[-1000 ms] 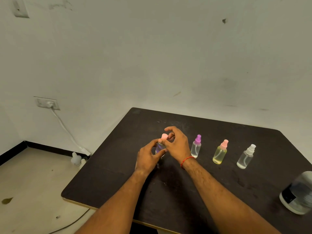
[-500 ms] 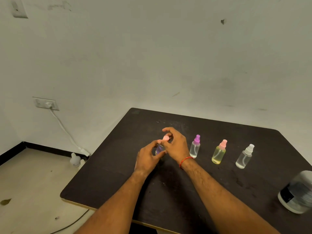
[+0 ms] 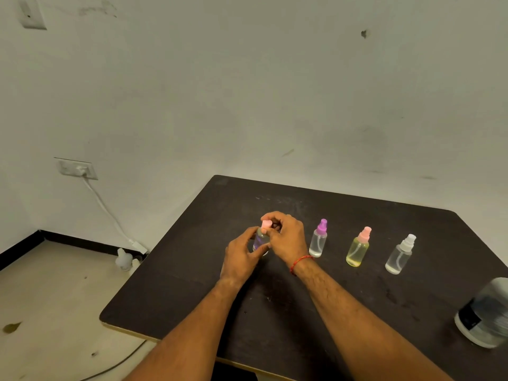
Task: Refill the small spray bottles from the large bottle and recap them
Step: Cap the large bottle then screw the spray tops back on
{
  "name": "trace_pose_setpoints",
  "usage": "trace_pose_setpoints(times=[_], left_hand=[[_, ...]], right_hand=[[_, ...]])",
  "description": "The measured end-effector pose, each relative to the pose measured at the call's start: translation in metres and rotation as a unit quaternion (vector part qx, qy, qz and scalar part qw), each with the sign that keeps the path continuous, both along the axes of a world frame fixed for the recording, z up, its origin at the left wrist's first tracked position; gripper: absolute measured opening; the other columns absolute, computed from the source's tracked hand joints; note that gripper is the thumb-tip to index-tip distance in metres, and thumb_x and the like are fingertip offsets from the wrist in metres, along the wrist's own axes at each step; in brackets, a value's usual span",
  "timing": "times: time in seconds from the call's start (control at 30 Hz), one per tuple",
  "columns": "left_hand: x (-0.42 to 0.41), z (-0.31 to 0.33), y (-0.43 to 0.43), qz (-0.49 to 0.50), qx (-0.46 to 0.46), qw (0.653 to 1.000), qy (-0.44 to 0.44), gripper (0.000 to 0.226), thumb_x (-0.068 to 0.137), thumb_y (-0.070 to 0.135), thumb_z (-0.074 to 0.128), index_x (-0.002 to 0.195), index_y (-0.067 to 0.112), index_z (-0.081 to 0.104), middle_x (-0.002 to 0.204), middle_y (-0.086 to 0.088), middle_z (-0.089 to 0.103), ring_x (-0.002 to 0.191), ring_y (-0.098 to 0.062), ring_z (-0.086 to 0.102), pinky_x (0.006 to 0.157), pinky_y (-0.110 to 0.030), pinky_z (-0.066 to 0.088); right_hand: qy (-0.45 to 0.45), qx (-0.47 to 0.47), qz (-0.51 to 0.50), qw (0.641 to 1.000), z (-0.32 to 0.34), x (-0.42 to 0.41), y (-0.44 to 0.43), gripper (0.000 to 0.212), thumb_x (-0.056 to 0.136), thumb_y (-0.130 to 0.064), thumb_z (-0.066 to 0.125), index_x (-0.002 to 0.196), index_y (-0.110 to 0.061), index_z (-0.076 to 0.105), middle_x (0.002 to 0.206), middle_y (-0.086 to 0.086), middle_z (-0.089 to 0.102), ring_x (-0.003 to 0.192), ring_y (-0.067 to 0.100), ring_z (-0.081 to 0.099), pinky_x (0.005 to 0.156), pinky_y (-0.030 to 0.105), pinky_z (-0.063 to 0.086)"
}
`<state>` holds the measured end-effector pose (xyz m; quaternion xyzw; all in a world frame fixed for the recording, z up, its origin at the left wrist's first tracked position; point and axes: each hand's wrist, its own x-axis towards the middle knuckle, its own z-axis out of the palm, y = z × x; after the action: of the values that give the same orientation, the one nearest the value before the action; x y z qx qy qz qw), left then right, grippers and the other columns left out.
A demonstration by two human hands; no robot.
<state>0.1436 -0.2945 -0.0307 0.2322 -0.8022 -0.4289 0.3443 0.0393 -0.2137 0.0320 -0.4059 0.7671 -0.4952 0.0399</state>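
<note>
on a dark, scuffed desk [image 3: 302,320] against a stained grey wall [image 3: 247,92], the left hand [image 3: 242,261] grips a small bottle [image 3: 260,242] while the right hand [image 3: 288,240] pinches its pink cap [image 3: 266,224]. the large bottle [image 3: 483,317] stands well apart at the desk's right edge.

The table [image 3: 302,320] is very dark brown, almost black. The first small bottle [image 3: 259,242] looks a bit purple, but it is blurry. Its cap [image 3: 266,224] is pink. The second bottle [image 3: 318,243] is clear with a purple top. The third bottle [image 3: 356,253] is yellow with a pink top. The fourth bottle [image 3: 398,259] is clear with a white top. The big bottle [image 3: 486,312] has a dark label.
</note>
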Motion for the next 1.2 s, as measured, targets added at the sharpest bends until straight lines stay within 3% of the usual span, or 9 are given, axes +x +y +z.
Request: trace_pose_setpoints(times=[0.07,0.2,0.27,0.37,0.5,0.57,0.73,0.97,1.2], left_hand=[[0.0,0.001,0.001,-0.003,0.005,1.0,0.001,0.032,0.092,0.034,0.074,0.122,0.033,0.064,0.107,0.019,0.071,0.096,0.004,0.067,0.083,-0.013,0.053],[0.0,0.003,0.004,0.001,0.004,1.0,-0.004,0.031,0.095,0.03,0.071,0.124,0.03,0.064,0.105,0.015,0.071,0.078,0.008,0.063,0.07,-0.009,0.048],[0.0,0.003,0.005,0.004,0.004,1.0,-0.002,0.03,0.095,0.029,0.07,0.124,0.032,0.064,0.104,0.015,0.071,0.078,0.007,0.062,0.07,-0.01,0.047],[0.0,0.004,0.006,0.004,0.012,1.0,-0.003,0.029,0.097,0.027,0.068,0.124,0.035,0.062,0.103,0.015,0.071,0.077,0.008,0.063,0.072,-0.014,0.05],[0.001,0.002,0.006,0.005,0.014,1.0,-0.018,0.03,0.096,0.031,0.068,0.124,0.034,0.061,0.101,0.012,0.073,0.061,0.002,0.06,0.064,-0.025,0.056],[0.001,-0.001,0.003,0.007,0.013,1.0,-0.025,0.031,0.094,0.036,0.069,0.124,0.036,0.061,0.104,0.015,0.073,0.075,0.001,0.067,0.076,-0.033,0.061],[-0.002,0.0,-0.002,0.004,0.008,0.998,-0.061,0.049,0.089,0.051,0.071,0.133,0.033,0.058,0.124,0.013,0.069,0.111,-0.003,0.065,0.096,-0.03,0.056],[-0.021,0.004,-0.003,0.035,0.02,0.992,-0.122,0.047,0.091,0.05,0.07,0.133,0.035,0.055,0.129,0.007,0.068,0.118,-0.019,0.064,0.097,-0.045,0.054],[-0.046,0.009,0.008,0.037,-0.022,0.981,-0.189,0.048,0.097,0.051,0.061,0.14,0.033,0.049,0.136,0.005,0.065,0.122,-0.022,0.062,0.095,-0.045,0.051]], right_hand=[[0.001,-0.009,-0.007,1.0,0.0,0.003,-0.001,0.028,0.08,-0.002,0.073,0.094,-0.026,0.072,0.095,-0.002,0.066,0.086,0.006,0.063,0.076,0.018,0.055],[0.012,-0.022,-0.03,0.999,0.004,0.009,0.001,0.025,0.078,0.0,0.07,0.092,-0.021,0.072,0.092,0.0,0.065,0.082,0.006,0.062,0.07,0.009,0.046],[0.014,-0.03,-0.042,0.999,0.005,0.013,0.001,0.026,0.077,0.002,0.068,0.091,-0.019,0.073,0.09,-0.001,0.064,0.083,0.01,0.063,0.072,0.014,0.049],[0.007,-0.031,-0.062,0.998,0.004,0.018,-0.001,0.024,0.079,0.0,0.069,0.096,-0.017,0.073,0.091,-0.003,0.061,0.088,0.013,0.062,0.08,0.026,0.055],[-0.027,-0.049,-0.061,0.997,-0.003,0.02,0.002,0.032,0.083,-0.009,0.072,0.112,-0.023,0.069,0.1,-0.002,0.065,0.088,0.008,0.064,0.084,0.026,0.057],[-0.047,-0.056,-0.045,0.996,-0.007,0.019,0.008,0.041,0.084,-0.012,0.074,0.122,-0.024,0.065,0.104,-0.003,0.068,0.09,0.006,0.065,0.084,0.023,0.057],[-0.079,-0.057,-0.031,0.995,-0.018,0.013,0.035,0.045,0.086,-0.012,0.072,0.129,-0.017,0.061,0.115,-0.005,0.067,0.103,0.004,0.063,0.089,0.018,0.053],[-0.095,-0.034,-0.07,0.992,-0.033,0.0,0.078,0.035,0.083,-0.016,0.076,0.116,-0.021,0.067,0.107,-0.01,0.069,0.093,0.0,0.064,0.082,0.013,0.052],[-0.106,-0.032,-0.105,0.988,-0.038,-0.018,0.111,0.034,0.083,-0.015,0.076,0.116,-0.019,0.068,0.104,-0.01,0.069,0.092,0.0,0.065,0.077,0.009,0.049]])
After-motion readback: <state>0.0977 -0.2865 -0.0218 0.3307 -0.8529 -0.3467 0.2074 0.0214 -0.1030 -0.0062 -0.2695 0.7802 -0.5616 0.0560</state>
